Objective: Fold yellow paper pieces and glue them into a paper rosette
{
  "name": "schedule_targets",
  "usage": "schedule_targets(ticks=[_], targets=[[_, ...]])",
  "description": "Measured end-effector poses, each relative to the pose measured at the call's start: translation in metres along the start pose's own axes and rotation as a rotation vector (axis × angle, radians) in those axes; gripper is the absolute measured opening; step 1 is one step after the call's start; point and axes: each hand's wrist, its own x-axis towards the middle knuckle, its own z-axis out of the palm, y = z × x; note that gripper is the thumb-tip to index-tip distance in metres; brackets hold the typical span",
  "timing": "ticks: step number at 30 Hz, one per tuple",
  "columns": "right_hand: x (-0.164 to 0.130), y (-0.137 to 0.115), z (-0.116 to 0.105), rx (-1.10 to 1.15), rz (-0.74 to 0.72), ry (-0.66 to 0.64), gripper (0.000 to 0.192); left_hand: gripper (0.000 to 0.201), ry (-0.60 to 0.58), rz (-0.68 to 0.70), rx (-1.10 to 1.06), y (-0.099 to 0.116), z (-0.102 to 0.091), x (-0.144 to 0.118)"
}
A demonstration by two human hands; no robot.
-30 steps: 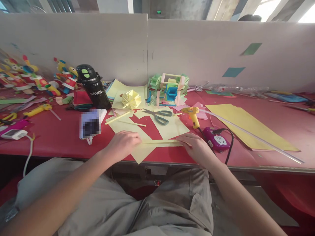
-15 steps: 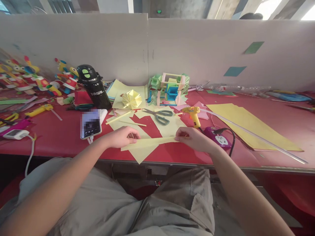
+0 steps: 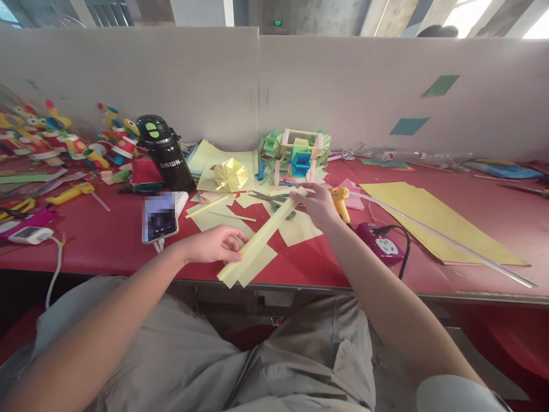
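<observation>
A long strip of pale yellow paper (image 3: 268,226), folded or partly rolled along its length, is held slantwise between my two hands. My left hand (image 3: 221,245) pinches its near lower end. Around the far upper end, my right hand (image 3: 316,205) has its fingers closed. Beneath the strip lie loose pale yellow paper pieces (image 3: 259,266) on the red table. The scissors (image 3: 281,203) rest just behind it, partly covered by the strip and my right hand. A yellow glue gun (image 3: 342,203) sits to the right of my right hand.
A phone (image 3: 159,217) and a black bottle (image 3: 165,154) stand left. Behind are a yellow paper ball (image 3: 231,174) and a colourful paper frame (image 3: 300,157). To the right are a purple power socket (image 3: 380,241), a clear glue stick (image 3: 446,237) and yellow sheets (image 3: 429,223).
The paper strip has turned from nearly level to a steep slant. My right hand has moved up and left with its end, over the scissors; my left hand has barely shifted.
</observation>
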Motion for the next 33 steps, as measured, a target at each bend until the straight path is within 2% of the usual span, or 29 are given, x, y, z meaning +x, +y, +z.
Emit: schedule_targets(ticks=[4,10,12,13,17,21,25,30,33], targets=[[0.013,0.01,0.015,0.088,-0.05,0.031,0.047,0.053,0.054,0.027,-0.024,-0.003,0.006,-0.003],[0.011,0.026,0.022,0.204,-0.06,-0.066,0.047,0.045,-0.071,0.006,-0.139,0.004,0.021,-0.01],[0.009,0.026,0.023,0.22,-0.043,-0.123,0.047,0.038,-0.072,0.031,-0.195,0.01,0.025,-0.007],[0.008,0.025,0.024,0.222,-0.035,-0.15,0.047,0.036,-0.042,0.052,-0.215,0.013,0.026,-0.003],[0.002,0.019,0.03,0.195,-0.025,-0.231,0.044,0.044,0.209,0.077,-0.287,0.027,0.022,0.022],[-0.007,0.016,0.034,0.169,-0.008,-0.337,0.045,0.044,0.338,0.139,-0.409,0.041,0.017,0.051],[-0.012,0.018,0.035,0.128,-0.03,-0.406,0.043,0.051,0.396,0.177,-0.425,0.046,0.019,0.065],[-0.014,0.019,0.036,0.094,-0.101,-0.477,0.044,0.05,0.413,0.167,-0.505,0.043,0.022,0.064],[-0.016,0.017,0.037,0.02,-0.182,-0.43,0.049,0.044,0.421,0.181,-0.54,0.043,0.024,0.063]])
